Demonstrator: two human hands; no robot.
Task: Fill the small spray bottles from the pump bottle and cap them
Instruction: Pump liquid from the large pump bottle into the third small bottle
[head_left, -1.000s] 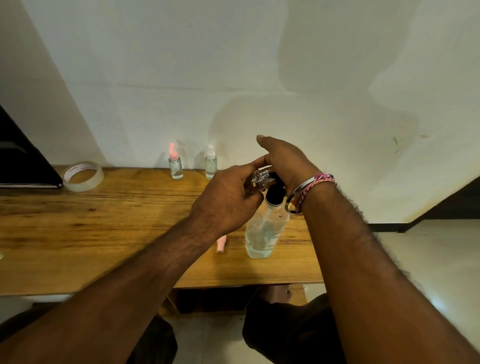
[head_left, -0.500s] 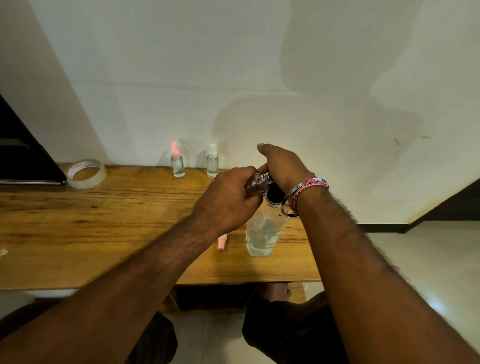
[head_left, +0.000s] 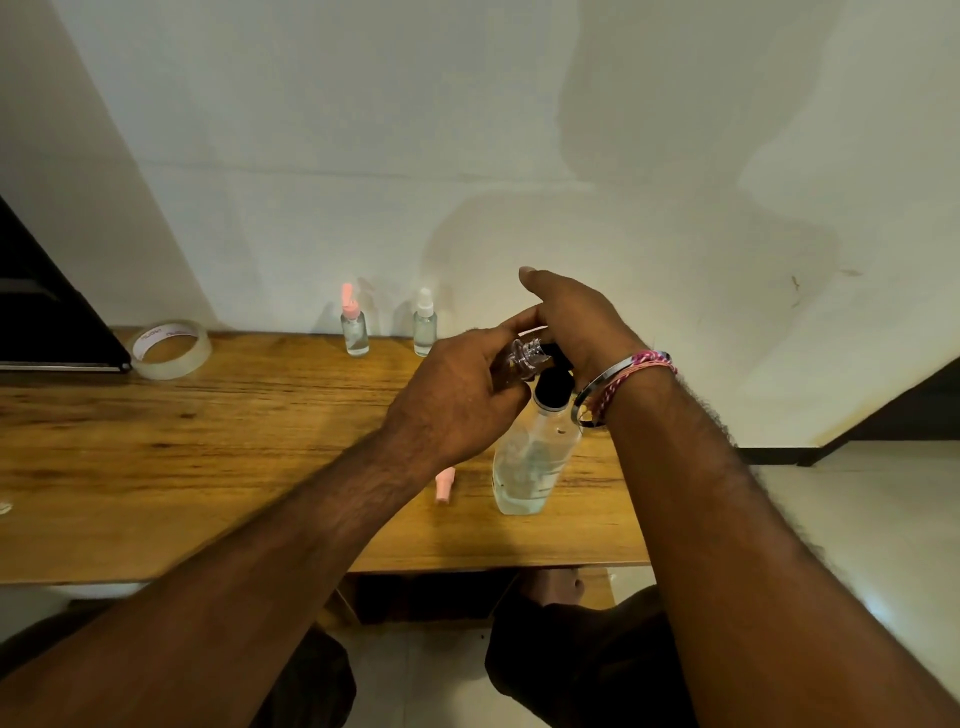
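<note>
Gripping a small clear spray bottle (head_left: 519, 358) with curled fingers, the left hand (head_left: 457, 395) tilts its open threaded neck toward the black pump head of the pump bottle (head_left: 535, 457). That larger bottle is clear, smooth plastic with rounded shoulders; it stands upright on the wooden table (head_left: 208, 457) near the right end, partly filled with clear liquid. The right hand (head_left: 571, 322) lies over the pump head with its fingers stretched out rather than curled, and the nozzle is hidden beneath the palm; whether liquid is flowing cannot be made out. On the right wrist sit two bands: a plain metal bangle (head_left: 597, 389) and a braided pink thread bracelet (head_left: 639, 369).

The table top is warm brown wood with a strong streaked grain. At its far edge, against the pale wall, stand two more small clear bottles, well apart from the hands: the pink-topped bottle (head_left: 354, 325) on the left and the white-topped bottle (head_left: 425, 325) just right of it. That makes three small bottles counted, one pump bottle. One loose pink cap (head_left: 445, 484) lies on the wood just left of the pump bottle's base, half covered by the left forearm. A single ring of clear tape (head_left: 170, 348) rests at the far left, beside a dark flat object (head_left: 47, 322) cut off by the frame edge.
</note>
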